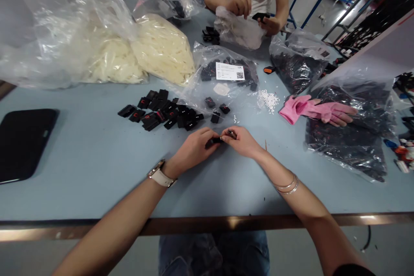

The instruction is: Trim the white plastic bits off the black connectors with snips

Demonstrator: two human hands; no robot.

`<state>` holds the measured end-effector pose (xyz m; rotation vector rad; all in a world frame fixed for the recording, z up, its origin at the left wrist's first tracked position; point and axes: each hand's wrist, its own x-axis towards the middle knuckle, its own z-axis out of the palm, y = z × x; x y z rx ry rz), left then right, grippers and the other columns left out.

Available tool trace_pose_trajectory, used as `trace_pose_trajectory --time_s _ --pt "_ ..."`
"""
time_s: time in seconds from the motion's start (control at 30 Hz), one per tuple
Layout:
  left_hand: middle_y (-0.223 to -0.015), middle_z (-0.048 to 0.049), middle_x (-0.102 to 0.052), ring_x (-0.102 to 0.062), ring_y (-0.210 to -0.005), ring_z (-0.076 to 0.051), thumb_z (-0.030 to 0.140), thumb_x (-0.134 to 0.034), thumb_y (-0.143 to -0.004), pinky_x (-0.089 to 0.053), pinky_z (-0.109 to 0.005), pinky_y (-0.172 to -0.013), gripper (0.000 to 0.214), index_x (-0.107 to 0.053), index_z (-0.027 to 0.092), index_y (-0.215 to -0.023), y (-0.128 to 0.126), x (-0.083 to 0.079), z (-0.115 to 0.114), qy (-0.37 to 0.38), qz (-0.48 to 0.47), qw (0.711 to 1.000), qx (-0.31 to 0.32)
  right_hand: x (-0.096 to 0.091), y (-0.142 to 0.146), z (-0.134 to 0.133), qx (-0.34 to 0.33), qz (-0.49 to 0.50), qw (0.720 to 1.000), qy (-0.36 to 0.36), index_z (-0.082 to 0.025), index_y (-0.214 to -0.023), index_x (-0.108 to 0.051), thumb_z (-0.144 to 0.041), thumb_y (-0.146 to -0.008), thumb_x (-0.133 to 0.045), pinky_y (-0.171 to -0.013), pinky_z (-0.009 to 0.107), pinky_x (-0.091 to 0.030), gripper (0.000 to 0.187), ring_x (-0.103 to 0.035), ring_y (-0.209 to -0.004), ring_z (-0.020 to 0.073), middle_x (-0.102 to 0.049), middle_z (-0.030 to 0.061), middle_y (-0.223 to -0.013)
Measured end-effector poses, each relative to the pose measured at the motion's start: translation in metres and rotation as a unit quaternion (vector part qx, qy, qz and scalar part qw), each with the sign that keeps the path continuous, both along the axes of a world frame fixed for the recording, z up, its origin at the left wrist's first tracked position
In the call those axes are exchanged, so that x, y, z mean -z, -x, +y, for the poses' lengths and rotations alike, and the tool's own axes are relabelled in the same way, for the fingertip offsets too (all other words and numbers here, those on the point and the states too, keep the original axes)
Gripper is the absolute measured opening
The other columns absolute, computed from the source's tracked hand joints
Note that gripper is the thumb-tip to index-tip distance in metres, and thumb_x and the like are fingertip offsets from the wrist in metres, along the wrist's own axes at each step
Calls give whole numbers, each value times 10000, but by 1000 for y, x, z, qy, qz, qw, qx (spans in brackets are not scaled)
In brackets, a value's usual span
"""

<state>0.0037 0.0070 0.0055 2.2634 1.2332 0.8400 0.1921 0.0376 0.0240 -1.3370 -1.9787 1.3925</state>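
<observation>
My left hand (193, 150) and my right hand (243, 141) meet over the pale blue table (97, 168), fingers pinched together. Between them sits a small black plastic part (214, 141), held by the left fingers; the right fingertips pinch a tiny dark piece (231, 133) against it. A watch with a pale strap sits on my left wrist, thin bangles on my right. Just beyond my hands lies a pile of black connector parts (161, 114) with red marks.
Clear bags of white pieces (161, 47) and black parts (223, 73) lie behind; another bag (352, 138) lies right under a pink glove (310, 110). A black phone (22, 142) rests left. A person opposite handles a bag (239, 30).
</observation>
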Motion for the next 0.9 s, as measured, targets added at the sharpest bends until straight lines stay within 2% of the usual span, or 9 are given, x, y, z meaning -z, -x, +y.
trace_pose_trajectory --time_s 0.17,0.4,0.67,0.77,0.9 --pt "-797 -16 -639 -610 -682 -138 174 -576 -855 -489 -245 -636 75 -634 180 -902 0 1 0 1 8 1000 -2 -2 0 0 -4 -26 999 -30 -159 -754 -630 -220 -812 -539 -572 233 -306 124 -426 -607 102 -503 -37 -631" --pt "-805 -26 -645 -618 -711 -153 186 -572 -858 -502 -264 -655 71 -631 183 -898 0 1 -1 6 18 1000 -4 -12 4 -4 2 -87 993 -75 -165 -828 -706 -156 -826 -585 -636 248 -356 120 -478 -649 110 -589 -1 -730" --pt "-801 -33 -654 -635 -724 -164 181 -593 -857 -497 -263 -651 54 -638 171 -884 2 4 0 0 19 1000 -8 -11 5 -5 28 -116 987 -112 -178 -833 -733 -194 -816 -680 -681 254 -389 57 -521 -693 123 -599 6 -745" --pt "-812 -32 -669 -644 -730 -167 183 -604 -855 -501 -263 -654 59 -644 174 -897 2 4 0 -4 22 1000 -14 -11 5 -7 8 -152 980 -132 -170 -881 -735 -217 -850 -655 -703 267 -404 97 -554 -740 144 -624 31 -792" --pt "-800 -15 -690 -648 -703 -159 177 -622 -847 -504 -258 -649 63 -642 188 -906 2 4 -1 8 14 1000 -26 -9 5 -12 -35 -192 962 -193 -193 -1000 -717 -172 -900 -560 -739 273 -423 188 -593 -832 160 -667 61 -957"
